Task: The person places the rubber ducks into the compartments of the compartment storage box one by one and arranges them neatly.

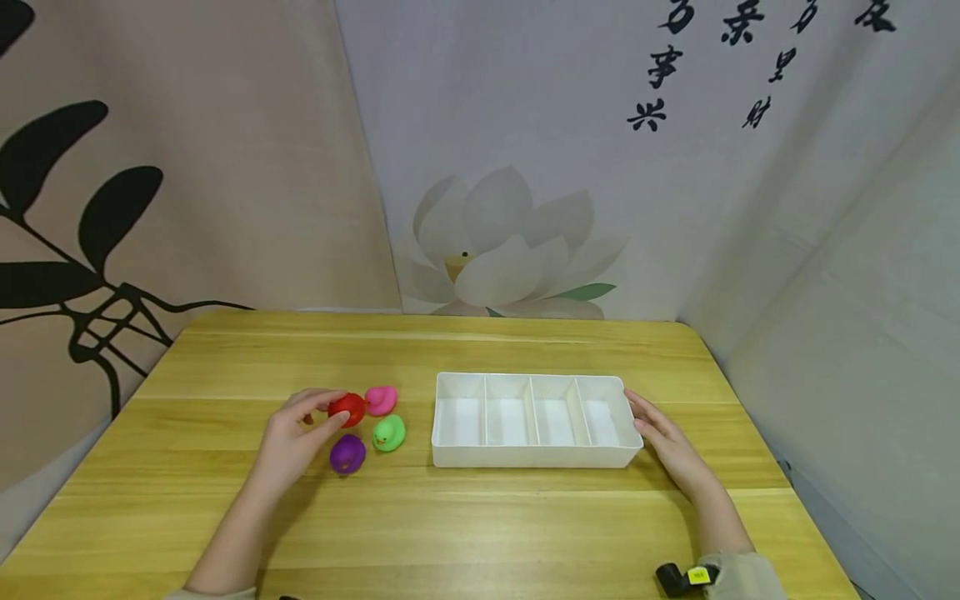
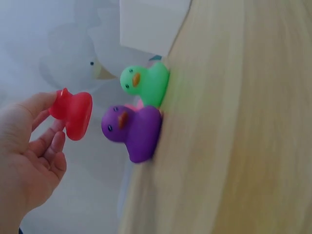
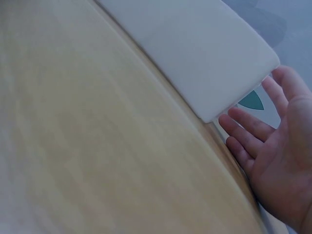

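My left hand pinches a red rubber duck between thumb and fingers; in the left wrist view that red duck is held up off the table. Close by on the table stand a purple rubber duck, a green rubber duck and a pink rubber duck. The pink one is mostly hidden behind the purple duck in the left wrist view. At the right end of a white four-slot tray, my right hand rests its fairly straight fingers against the end wall.
The wooden table has its far edge against a printed curtain. A black wrist device with a yellow label sits at the right sleeve. The tray's compartments hold nothing visible.
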`<state>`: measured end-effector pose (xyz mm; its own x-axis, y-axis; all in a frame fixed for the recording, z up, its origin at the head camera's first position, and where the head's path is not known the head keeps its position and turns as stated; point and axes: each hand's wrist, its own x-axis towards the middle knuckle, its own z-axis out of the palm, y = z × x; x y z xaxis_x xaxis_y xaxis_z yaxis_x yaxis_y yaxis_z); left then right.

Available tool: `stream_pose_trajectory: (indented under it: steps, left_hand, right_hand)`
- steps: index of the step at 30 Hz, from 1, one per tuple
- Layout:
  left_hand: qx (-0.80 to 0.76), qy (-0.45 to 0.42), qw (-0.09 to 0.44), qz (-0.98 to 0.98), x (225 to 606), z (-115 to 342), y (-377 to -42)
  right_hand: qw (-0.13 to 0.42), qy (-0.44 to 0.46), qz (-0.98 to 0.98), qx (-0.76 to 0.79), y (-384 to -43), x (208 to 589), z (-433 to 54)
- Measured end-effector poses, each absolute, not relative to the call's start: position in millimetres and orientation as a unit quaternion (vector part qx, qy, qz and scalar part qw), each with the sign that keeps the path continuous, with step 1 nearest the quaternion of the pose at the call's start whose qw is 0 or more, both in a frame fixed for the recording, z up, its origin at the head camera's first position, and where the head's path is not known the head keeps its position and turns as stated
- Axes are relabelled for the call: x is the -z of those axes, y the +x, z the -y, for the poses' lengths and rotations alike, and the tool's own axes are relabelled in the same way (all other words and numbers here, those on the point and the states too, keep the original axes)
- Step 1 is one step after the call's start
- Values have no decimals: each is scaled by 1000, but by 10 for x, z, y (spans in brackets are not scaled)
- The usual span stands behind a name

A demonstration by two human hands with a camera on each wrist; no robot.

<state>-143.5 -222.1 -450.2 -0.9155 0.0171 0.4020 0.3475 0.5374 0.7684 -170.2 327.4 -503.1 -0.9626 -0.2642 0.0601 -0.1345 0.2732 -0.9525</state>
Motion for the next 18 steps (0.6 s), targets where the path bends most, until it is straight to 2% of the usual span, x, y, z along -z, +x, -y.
stream_pose_trajectory:
  steps: [7, 18]
  left_hand:
    - [482, -117, 157, 854, 4380, 2065, -1401]
    - [521, -129, 97, 838, 4262, 1715, -1352]
  right_hand:
    - [55, -127, -797, 588, -1702, 5025, -3275]
    - [52, -128, -798, 586, -1695, 5011, -3268]
